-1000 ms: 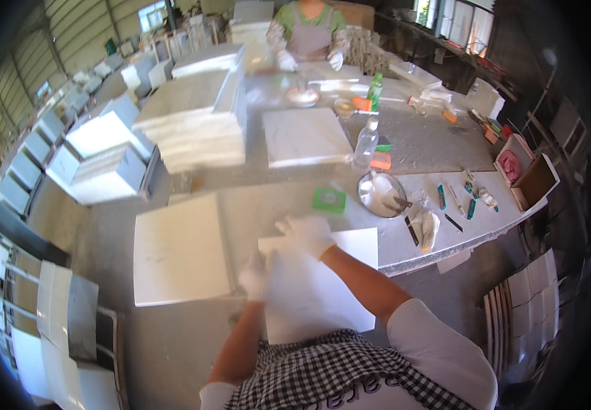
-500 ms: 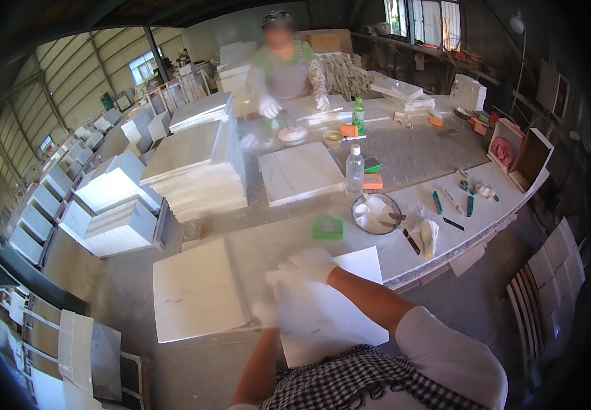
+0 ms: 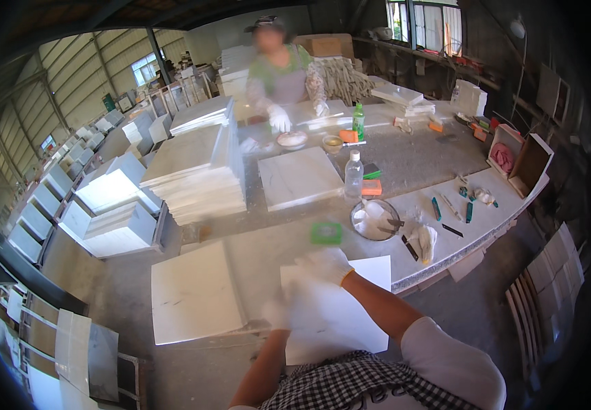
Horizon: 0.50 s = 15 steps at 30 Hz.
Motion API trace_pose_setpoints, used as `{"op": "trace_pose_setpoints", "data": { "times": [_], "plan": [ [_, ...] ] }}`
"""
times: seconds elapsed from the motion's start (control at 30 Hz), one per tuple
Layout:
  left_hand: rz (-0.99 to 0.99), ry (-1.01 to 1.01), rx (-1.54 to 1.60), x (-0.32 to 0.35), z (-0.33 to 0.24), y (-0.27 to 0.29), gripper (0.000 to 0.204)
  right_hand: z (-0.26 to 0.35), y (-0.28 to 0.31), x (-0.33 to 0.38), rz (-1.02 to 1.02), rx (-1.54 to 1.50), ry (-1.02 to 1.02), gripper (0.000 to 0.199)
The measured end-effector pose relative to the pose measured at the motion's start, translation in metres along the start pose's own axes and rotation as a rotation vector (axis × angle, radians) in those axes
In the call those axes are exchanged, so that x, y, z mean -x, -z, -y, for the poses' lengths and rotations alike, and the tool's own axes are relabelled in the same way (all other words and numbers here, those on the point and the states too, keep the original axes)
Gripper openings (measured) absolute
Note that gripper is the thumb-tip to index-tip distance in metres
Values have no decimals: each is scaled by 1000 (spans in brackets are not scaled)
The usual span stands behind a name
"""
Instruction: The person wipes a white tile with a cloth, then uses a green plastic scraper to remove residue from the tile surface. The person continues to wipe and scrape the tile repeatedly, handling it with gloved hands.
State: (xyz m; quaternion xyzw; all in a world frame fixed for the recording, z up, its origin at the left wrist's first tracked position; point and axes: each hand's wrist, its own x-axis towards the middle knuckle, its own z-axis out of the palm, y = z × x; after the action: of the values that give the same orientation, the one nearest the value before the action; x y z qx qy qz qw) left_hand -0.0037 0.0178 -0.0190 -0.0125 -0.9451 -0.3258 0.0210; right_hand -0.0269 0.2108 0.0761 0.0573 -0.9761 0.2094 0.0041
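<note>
Resting on a white tile (image 3: 333,318): right hand (image 3: 324,264), gloved, flat at its far edge; left hand (image 3: 278,311), gloved, blurred, grip unclear. Green sponge (image 3: 326,233) just beyond right hand, on tabletop (image 3: 268,253).

The left hand (image 3: 278,313) is a motion blur, so its grip on the near tile (image 3: 333,321) cannot be made out. The right arm hides part of that tile. The far person's (image 3: 283,72) face is blurred. Small tools (image 3: 451,208) on the right tabletop (image 3: 439,154) are too small to tell apart.
</note>
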Motion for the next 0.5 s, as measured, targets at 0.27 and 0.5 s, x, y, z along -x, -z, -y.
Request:
{"op": "trace_pose_setpoints", "data": {
  "times": [0.27, 0.5],
  "plan": [
    [-6, 23, -53, 0, -14, 7, 64, -30, -4, -15, -262, -4, 36, 37],
    [-6, 37, -26, 2, -18, 10, 58, -53, -9, -38, -288, 152, -49, 62]
  ]
}}
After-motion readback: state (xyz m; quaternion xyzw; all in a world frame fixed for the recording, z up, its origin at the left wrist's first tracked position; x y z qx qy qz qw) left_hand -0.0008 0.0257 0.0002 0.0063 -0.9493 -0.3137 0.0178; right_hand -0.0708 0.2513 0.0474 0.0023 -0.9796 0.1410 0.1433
